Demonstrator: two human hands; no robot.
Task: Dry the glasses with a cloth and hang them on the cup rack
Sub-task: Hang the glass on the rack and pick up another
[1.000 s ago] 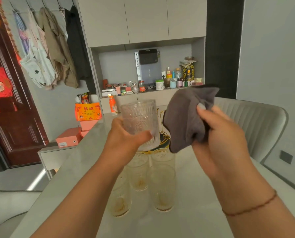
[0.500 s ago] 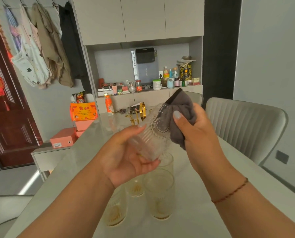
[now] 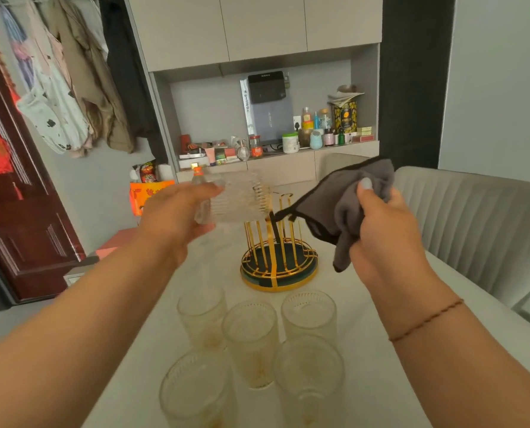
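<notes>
My left hand (image 3: 172, 220) grips a clear ribbed glass (image 3: 237, 197), held on its side above the table with its mouth toward the rack. My right hand (image 3: 381, 223) holds a bunched grey cloth (image 3: 337, 205), apart from the glass. Between and below the hands stands the gold wire cup rack (image 3: 277, 257) with a dark green base; no glass hangs on it. Several more ribbed glasses (image 3: 251, 341) stand upright in a cluster on the pale table (image 3: 381, 381), close to me.
A grey padded chair (image 3: 473, 223) stands at the table's right side. Behind the table a cabinet shelf (image 3: 273, 149) holds bottles and jars. Orange boxes (image 3: 146, 193) sit to the left, near coats on the wall and a dark red door (image 3: 16, 227).
The cloth has come away from the glass and moved right. My left hand has carried the glass up and to the left, turned on its side. The rack is now in plain view.
</notes>
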